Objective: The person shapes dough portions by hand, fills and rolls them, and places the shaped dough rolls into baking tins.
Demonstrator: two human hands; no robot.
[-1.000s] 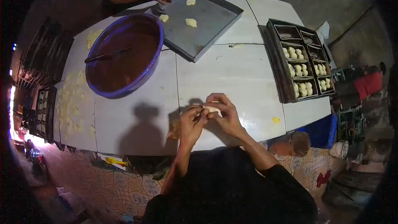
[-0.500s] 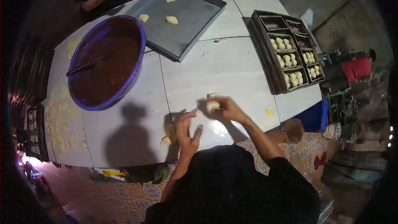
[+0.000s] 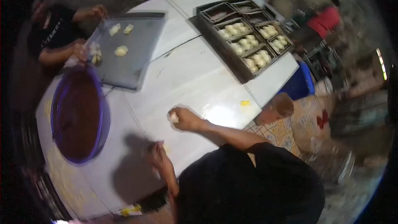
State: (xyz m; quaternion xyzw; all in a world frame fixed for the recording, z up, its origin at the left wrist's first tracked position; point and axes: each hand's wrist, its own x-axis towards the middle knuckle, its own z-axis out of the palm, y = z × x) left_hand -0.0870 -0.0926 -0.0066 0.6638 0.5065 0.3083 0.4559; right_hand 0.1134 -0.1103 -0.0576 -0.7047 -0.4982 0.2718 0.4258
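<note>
My right hand [image 3: 186, 119] is closed round a pale dough piece [image 3: 174, 117] above the middle of the white table [image 3: 186, 71]. Lower and to the left, my left hand [image 3: 161, 157] is blurred by motion near the table's front edge. A bit of something pale shows at its fingertips, too smeared to name, and its fingers cannot be made out clearly.
A purple-rimmed basin [image 3: 105, 120] of brown contents stands left. Behind it, a co-worker [image 3: 54, 37] handles dough at a grey tray [image 3: 124, 68]. Dough balls fill several compartments of a dark mould rack [image 3: 224, 52] at the back right. A blue bin [image 3: 306, 79] is beyond the right edge.
The view has turned, and the table's contents appear rotated. My right hand has moved left over the table, dough in its grip. The co-worker's hands are now lower, near the tray's left side.
</note>
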